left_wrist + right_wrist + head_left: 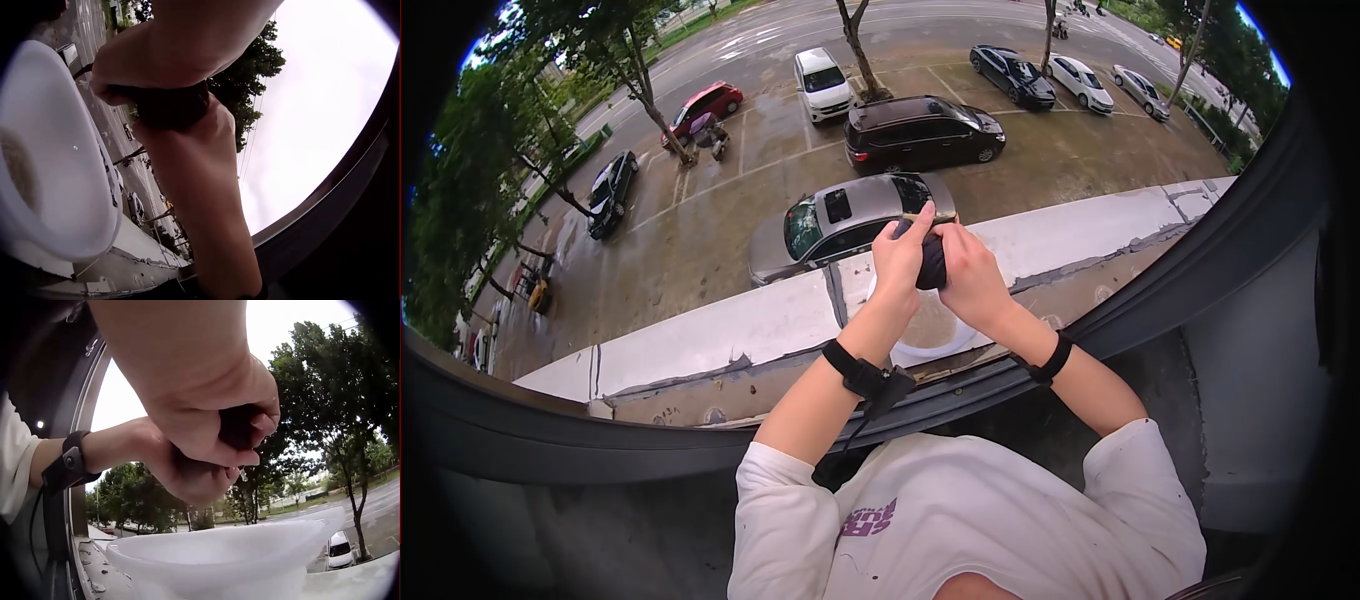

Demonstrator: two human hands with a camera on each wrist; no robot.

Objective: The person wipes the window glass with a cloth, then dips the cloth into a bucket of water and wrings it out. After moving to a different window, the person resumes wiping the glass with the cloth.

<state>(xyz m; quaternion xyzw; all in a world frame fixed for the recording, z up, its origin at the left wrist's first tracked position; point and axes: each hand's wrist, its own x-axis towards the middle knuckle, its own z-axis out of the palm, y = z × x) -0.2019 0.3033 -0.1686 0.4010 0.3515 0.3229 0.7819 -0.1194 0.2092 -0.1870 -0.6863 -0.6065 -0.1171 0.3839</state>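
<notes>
Both hands grip a bunched dark cloth, held up over a white basin. My left hand holds it from the left, thumb pointing up and away. The right hand has its fingers curled round the other side, close against the left. In the left wrist view the cloth shows as a dark bundle squeezed between the hands. Water drops hang below the fingers in the right wrist view. Brownish water lies in the basin, which is partly hidden by the hands and forearms.
The basin stands on a pale outer ledge with cracked, patched seams. A dark window frame runs between the body and the ledge. Beyond the ledge, far below, lies a parking lot with a grey car, other cars and trees.
</notes>
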